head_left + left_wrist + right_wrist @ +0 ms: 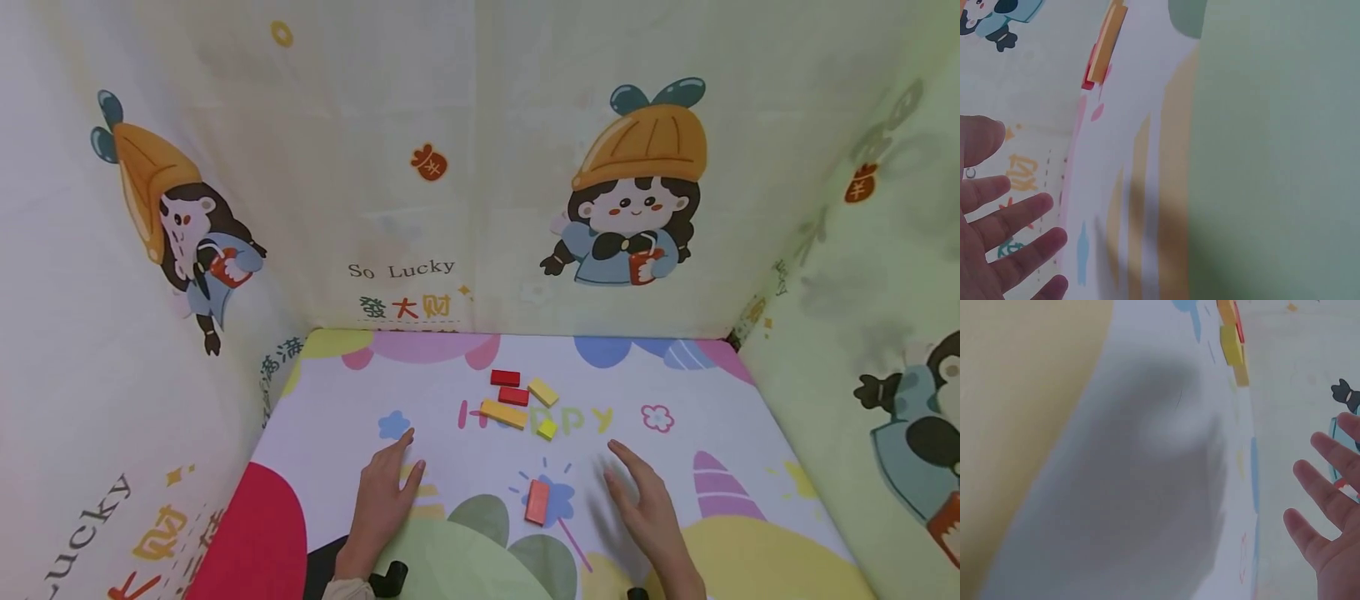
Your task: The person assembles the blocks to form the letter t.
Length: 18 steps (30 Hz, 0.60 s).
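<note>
My left hand (387,485) hovers over the left part of the printed mat, its fingers spread and holding nothing. On the other side my right hand (643,502) is likewise empty, fingers extended. Between the two lies a pinkish-red block (537,502) on the blue printed shape. Farther back sits a loose group: two red blocks (506,378), a long orange block (503,414), a pale yellow block (543,392) and a small bright yellow block (547,429). In the left wrist view the fingers (1019,215) are apart; the right wrist view shows separated fingers (1325,490) too.
The tabletop mat (337,450) carries colourful printed shapes and the word "Happy". Cream curtains with cartoon prints hang behind it (510,217) and along both sides. A dark patch (324,567) shows beside the left wrist.
</note>
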### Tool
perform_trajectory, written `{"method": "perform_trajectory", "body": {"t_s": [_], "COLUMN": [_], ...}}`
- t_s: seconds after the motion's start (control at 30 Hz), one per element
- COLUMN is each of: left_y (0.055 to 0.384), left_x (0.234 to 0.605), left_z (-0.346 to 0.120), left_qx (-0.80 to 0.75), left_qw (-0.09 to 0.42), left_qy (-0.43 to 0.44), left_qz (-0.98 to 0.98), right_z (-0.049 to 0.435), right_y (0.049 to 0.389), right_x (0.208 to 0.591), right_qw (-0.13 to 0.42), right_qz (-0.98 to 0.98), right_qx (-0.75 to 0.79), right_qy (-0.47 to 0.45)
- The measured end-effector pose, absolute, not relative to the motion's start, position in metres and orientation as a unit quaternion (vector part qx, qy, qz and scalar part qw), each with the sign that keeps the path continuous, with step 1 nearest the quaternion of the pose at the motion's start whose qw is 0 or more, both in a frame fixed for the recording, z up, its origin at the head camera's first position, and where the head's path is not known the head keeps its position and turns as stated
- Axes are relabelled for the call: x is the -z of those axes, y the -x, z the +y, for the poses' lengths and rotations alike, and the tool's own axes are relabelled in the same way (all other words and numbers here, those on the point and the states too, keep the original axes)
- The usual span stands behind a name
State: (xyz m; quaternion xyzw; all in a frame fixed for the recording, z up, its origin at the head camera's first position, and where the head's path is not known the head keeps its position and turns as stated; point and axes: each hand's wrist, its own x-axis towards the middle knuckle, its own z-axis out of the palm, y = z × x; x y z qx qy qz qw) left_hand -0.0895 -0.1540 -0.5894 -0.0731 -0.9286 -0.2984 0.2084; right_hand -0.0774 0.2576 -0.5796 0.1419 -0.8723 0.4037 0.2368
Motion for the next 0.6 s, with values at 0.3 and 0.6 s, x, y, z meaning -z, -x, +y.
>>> {"method": "perform_trajectory", "body": {"t_s": [0.3,0.6], "left_y": [0.093,0.1], "left_x": [0.591,0.599], "left_z": [-0.143,-0.133], "left_qx": [0.333,0.362], "left_qw": [0.157,0.153], "left_qy": [0.05,0.047], "left_qz": [-0.929,-0.918], "right_z": [0.243,0.23], "right_y": [0.086,0.092], "right_x": [0.582,0.587], "right_qw": [0.26,0.235], "right_qz": [-0.864,-0.874], "right_qx": [-0.402,-0.405], "right_qy": [-0.156,-0.128]}}
